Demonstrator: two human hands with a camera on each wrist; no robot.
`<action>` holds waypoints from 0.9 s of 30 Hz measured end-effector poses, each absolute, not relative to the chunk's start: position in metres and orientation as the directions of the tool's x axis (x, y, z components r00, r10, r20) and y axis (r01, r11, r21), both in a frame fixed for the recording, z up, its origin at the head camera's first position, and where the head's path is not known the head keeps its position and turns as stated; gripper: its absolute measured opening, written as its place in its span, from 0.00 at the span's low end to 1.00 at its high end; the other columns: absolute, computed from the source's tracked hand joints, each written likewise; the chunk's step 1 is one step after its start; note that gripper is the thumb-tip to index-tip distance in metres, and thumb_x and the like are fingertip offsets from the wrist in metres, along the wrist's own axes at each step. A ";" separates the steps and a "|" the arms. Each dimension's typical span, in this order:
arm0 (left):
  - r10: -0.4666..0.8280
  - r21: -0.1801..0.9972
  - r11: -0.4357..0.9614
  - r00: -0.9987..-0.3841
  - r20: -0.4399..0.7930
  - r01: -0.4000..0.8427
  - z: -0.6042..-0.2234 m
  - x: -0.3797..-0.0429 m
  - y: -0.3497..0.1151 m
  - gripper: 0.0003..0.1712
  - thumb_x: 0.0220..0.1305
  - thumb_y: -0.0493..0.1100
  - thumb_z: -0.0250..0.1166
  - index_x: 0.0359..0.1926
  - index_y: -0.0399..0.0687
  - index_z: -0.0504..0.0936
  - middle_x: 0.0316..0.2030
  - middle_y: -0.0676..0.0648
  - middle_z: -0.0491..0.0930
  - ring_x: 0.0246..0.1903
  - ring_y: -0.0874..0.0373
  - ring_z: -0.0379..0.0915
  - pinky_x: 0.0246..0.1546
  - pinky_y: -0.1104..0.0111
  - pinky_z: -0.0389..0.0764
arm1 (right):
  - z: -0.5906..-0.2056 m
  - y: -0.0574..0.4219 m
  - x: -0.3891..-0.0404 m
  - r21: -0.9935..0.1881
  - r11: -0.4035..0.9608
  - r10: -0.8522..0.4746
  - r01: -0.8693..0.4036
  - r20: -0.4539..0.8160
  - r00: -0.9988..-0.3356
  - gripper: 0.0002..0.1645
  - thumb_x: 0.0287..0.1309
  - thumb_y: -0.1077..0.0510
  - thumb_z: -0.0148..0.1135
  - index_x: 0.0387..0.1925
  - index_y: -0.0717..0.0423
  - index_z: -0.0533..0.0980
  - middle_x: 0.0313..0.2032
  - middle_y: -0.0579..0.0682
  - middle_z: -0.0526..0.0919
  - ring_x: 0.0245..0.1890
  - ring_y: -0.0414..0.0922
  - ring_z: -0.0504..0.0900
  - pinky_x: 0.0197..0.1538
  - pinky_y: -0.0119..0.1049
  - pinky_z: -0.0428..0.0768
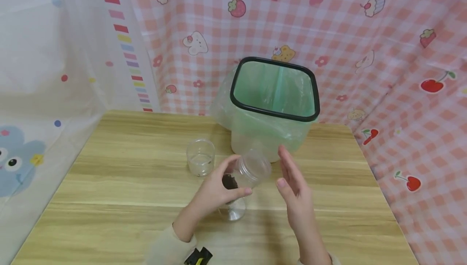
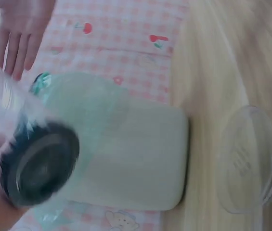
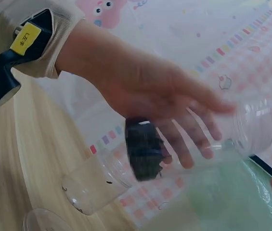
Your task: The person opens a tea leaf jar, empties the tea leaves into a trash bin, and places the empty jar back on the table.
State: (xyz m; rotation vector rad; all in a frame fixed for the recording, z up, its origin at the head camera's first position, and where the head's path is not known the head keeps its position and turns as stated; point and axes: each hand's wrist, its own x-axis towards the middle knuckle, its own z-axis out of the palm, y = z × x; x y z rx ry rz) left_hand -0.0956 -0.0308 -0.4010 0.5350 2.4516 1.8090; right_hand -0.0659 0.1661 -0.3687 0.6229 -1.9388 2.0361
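My left hand grips a clear plastic jar around its side, tilted with its ridged mouth towards the right. Dark, ragged-edged material sits packed at the jar's bottom end, a black mass in the right wrist view. Close to the jar's mouth, my right hand is held up with straight fingers and nothing in it. Below the jar, a clear round lid lies on the table. A second clear jar stands just beyond my left hand, dark specks inside it.
At the back of the wooden table stands a pale green bin with a black rim and a thin plastic liner bag. Behind it hangs a pink checked curtain; a white printed sheet hangs at left.
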 end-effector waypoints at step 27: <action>0.454 0.896 0.294 -0.874 0.174 0.332 -0.398 -0.084 -0.031 0.41 0.42 0.55 0.76 0.59 0.64 0.68 0.49 0.62 0.73 0.50 0.60 0.70 0.52 0.60 0.73 | -0.373 0.172 -0.068 -0.929 0.039 -0.403 -0.367 0.322 -0.857 0.41 0.50 0.73 0.62 0.66 0.61 0.59 0.61 0.60 0.64 0.62 0.46 0.64 0.59 0.31 0.69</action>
